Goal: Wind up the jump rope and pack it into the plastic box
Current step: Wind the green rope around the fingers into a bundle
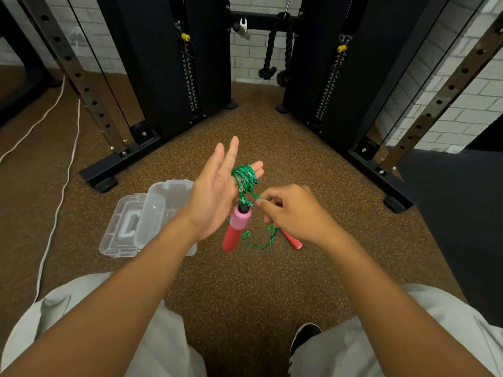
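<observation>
The green jump rope [245, 176] is coiled in several loops around the thumb side of my left hand [217, 186], whose fingers are spread and point away from me. One pink and red handle [235, 227] hangs down from the coil below that hand. My right hand [288, 210] pinches the loose rope just right of the coil. The remaining slack [258, 244] trails on the floor to the second red handle [292, 239], partly hidden under my right hand. The clear plastic box [163, 202] stands open on the floor to the left, its lid [125, 227] flipped out beside it.
A black cable machine frame [163, 77] rises ahead with feet on both sides [397, 204]. A black rope attachment [272, 55] hangs at the back. A white cord [62, 170] runs along the brown speckled floor at left. My knees and one shoe [304, 338] are at the bottom.
</observation>
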`<state>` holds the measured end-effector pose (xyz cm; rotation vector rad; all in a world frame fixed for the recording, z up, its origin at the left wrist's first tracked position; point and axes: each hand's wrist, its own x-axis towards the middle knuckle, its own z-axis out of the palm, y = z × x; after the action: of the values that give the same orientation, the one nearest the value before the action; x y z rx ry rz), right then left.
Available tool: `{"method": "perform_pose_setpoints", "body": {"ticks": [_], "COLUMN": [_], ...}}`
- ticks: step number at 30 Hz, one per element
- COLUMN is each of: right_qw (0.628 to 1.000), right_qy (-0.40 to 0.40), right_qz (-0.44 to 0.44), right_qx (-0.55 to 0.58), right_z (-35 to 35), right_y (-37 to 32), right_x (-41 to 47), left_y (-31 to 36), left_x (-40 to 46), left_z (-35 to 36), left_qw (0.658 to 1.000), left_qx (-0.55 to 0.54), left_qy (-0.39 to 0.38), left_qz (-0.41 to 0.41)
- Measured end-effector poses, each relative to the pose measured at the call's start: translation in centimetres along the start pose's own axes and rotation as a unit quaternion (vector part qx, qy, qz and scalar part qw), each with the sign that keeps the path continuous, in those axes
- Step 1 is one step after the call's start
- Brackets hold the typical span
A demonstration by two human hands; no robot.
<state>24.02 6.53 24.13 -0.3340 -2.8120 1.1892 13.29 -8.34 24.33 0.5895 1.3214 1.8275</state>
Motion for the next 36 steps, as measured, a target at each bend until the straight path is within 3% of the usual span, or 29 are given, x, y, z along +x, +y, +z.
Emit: {"method": "perform_pose_setpoints", "body": {"ticks": [6, 9, 13, 18, 26, 29, 36], "right_qw": [0.999, 0.998, 0.998, 0.997, 0.991, 0.974, 0.976], "right_qy": [0.021, 0.027, 0.016, 0.043, 0.086, 0.123, 0.12], "right_qz": [-0.036, -0.035, -0.052, -0.062, -0.04, -0.02, -0.034], "right_qx": [0.028, 0.045, 0.032, 0.0, 0.092, 0.187, 0.179], "right_z": [-1.1, -2.0, -2.8, -2.8, -1.7, -0.9, 0.6], "right_y": [-0.6, -0.3, -0.4, 0.4, 1.1, 0.9, 0.8], "right_x": [-0.3, -0.4, -0.6, -0.3, 0.3, 0.6, 0.8], "left_y": [0.0, -0.5, -0.6, -0.1, 1.2, 1.5, 1.6], "left_x": [0.0, 0.0, -0.1, -0.5, -0.8, -0.9, -1.1], "left_z": [0.4, 0.0, -0.2, 0.6, -0.1, -0.4, -0.4], "left_qw": [0.985, 0.962, 0.953, 0.973, 0.998, 0.999, 0.983], "left_qx": [0.172, 0.272, 0.301, 0.219, 0.052, -0.041, -0.182], "left_qy": [0.025, -0.002, 0.0, -0.038, -0.018, -0.007, 0.004], "left_qz": [0.006, 0.005, -0.007, -0.059, -0.025, -0.025, -0.007]}}
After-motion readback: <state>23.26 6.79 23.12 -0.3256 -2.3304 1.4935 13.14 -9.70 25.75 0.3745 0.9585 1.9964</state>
